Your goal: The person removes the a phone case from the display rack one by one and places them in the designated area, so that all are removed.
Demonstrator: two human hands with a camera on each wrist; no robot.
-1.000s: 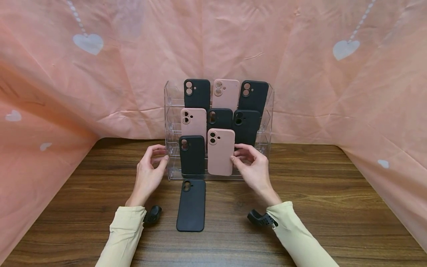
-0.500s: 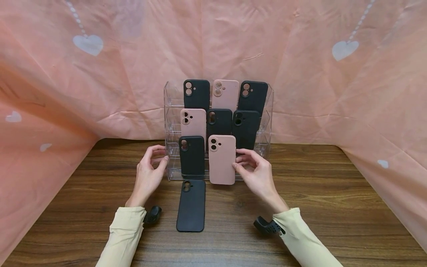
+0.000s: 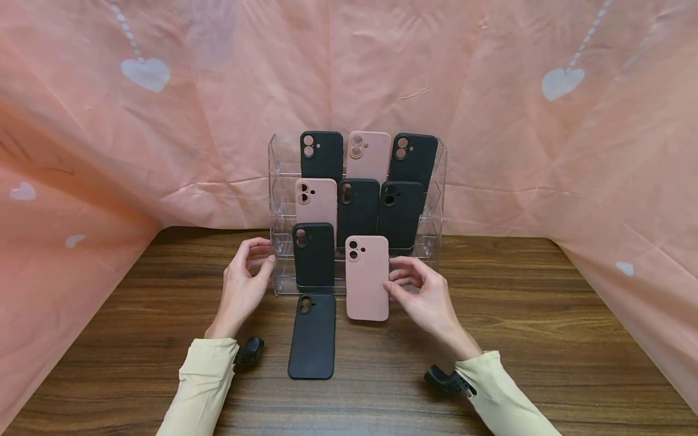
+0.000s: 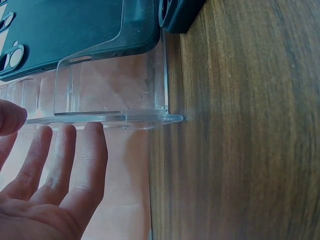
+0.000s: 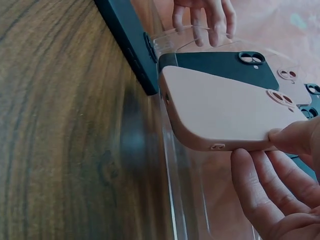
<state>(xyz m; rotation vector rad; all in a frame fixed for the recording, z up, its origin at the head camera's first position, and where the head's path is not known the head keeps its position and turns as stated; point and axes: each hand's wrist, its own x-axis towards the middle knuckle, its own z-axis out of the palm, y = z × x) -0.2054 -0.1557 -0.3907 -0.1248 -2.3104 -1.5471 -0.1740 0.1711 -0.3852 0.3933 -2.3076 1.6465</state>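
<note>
In front of the clear acrylic tiered display rack (image 3: 439, 181), the right hand (image 3: 428, 298) pinches a pink silicone phone case (image 3: 368, 277) by its right edge, thumb on the near face and fingers (image 5: 260, 185) behind. The case stands upright, camera cut-out on top, clear of the lowest tier and just above the dark wooden surface (image 3: 545, 339); the edge grip keeps its back facing outward like the others. The right wrist bends up from a cream sleeve (image 3: 501, 399), palm turned toward the rack. The left hand (image 3: 242, 284) rests against the rack's left side wall, fingers (image 4: 90, 155) loosely spread with tips touching the clear panel, thumb toward the front, seemingly steadying it, and grips nothing. A black phone case (image 3: 313, 254) sits in the lowest tier beside the pink one, six more fill the upper tiers, and another black phone case (image 3: 312, 336) lies flat on the surface before the rack.
</note>
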